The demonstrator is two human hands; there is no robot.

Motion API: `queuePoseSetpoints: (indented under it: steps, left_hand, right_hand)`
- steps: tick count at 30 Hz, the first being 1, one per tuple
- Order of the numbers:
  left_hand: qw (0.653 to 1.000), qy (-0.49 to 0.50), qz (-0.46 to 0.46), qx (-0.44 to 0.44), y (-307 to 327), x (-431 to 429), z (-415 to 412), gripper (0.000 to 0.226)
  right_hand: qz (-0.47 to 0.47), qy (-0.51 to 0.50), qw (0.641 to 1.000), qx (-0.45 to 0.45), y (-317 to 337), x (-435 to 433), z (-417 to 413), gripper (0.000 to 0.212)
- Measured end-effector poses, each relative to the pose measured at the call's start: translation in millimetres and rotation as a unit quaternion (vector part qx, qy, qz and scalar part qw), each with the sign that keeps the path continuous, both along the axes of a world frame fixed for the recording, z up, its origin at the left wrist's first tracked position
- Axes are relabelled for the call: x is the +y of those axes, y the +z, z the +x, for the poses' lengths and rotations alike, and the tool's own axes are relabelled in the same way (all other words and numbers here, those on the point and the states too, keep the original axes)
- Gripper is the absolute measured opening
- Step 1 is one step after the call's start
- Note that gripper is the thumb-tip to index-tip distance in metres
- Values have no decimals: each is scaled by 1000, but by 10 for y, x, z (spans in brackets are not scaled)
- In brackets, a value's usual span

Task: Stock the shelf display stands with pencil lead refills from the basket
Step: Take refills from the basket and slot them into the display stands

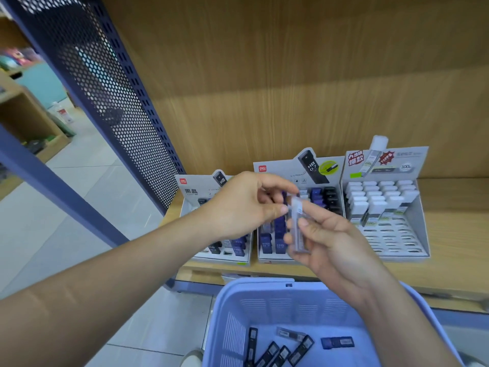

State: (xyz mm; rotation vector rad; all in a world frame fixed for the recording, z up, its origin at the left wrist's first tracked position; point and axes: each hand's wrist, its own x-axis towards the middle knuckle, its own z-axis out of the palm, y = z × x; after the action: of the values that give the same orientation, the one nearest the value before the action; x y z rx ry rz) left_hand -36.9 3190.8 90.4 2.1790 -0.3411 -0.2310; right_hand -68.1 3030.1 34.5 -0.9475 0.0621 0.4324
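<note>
Head view, blurred refill, basket cropped

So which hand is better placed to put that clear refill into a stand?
Probably right: the right hand grips the clear refill nearest the right-hand stand; the left hand only pinches its top.

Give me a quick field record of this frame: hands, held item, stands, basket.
held item: clear refill case
right hand: grips its lower half
left hand: pinches its top
shelf: left stand, middle stand, right stand side by side
right stand: front slots unfilled
basket: below the shelf, several dark refills inside
</note>
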Motion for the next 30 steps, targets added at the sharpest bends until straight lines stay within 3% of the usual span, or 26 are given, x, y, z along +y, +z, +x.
queuePoseSetpoints:
  steps: [6, 11, 16, 21, 25, 30]
  left_hand:
    - [1000, -13, 18, -13, 223, -24, -22, 9]
    - [998, 51, -32, 25, 293, -13, -43, 15]
    - [995, 98, -36, 0, 280, 40, -105, 11]
    - [983, 170, 41, -57, 189, 380, -25, 11]
    - [972, 154, 157, -79, -33, 534, -11, 10]
    - [972, 130, 181, -72, -255, 617, 66, 10]
  right_hand:
    - [88, 15, 996, 18, 78, -55, -29, 32]
    - [-19, 5, 1000, -12, 112, -106, -60, 26]
    - [-101, 2, 994, -31, 90, -146, -91, 14]
    - [-184, -36, 982, -21, -20, -259, -43, 17]
    - [-256, -68, 964, -20, -156, -308, 16, 20]
    - [-341, -97, 934, -39, -342, -253, 33, 21]
